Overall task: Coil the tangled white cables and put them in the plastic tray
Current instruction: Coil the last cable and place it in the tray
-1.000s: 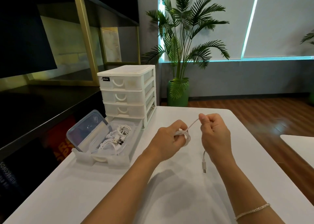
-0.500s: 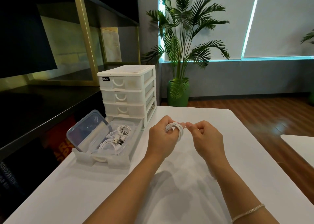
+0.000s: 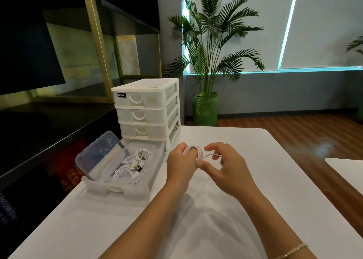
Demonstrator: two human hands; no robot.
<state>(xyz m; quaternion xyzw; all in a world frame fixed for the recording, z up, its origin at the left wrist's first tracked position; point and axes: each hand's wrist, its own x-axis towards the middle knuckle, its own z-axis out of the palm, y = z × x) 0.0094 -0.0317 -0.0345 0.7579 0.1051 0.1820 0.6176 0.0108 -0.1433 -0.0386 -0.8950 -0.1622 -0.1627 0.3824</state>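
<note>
A white cable (image 3: pixel 198 152) is wound in a small coil around the fingers of my left hand (image 3: pixel 181 165), held above the white table (image 3: pixel 245 219). My right hand (image 3: pixel 225 166) pinches the cable's loose end just right of the coil. To the left, a translucent plastic tray (image 3: pixel 117 188), a drawer pulled out of the organizer, holds several coiled white cables (image 3: pixel 133 165) with USB plugs showing. A clear plastic lid (image 3: pixel 100 155) leans in the tray's left side.
A white three-drawer organizer (image 3: pixel 147 111) stands behind the tray at the table's far left. A dark counter (image 3: pixel 49 129) runs along the left. A potted palm (image 3: pixel 206 109) stands beyond the table. Another white table's corner (image 3: pixel 347 170) shows at right.
The dangling cable end has been wound up: the loose length with the plug that hung below my right hand is gone, and the coil on my left fingers has grown.
</note>
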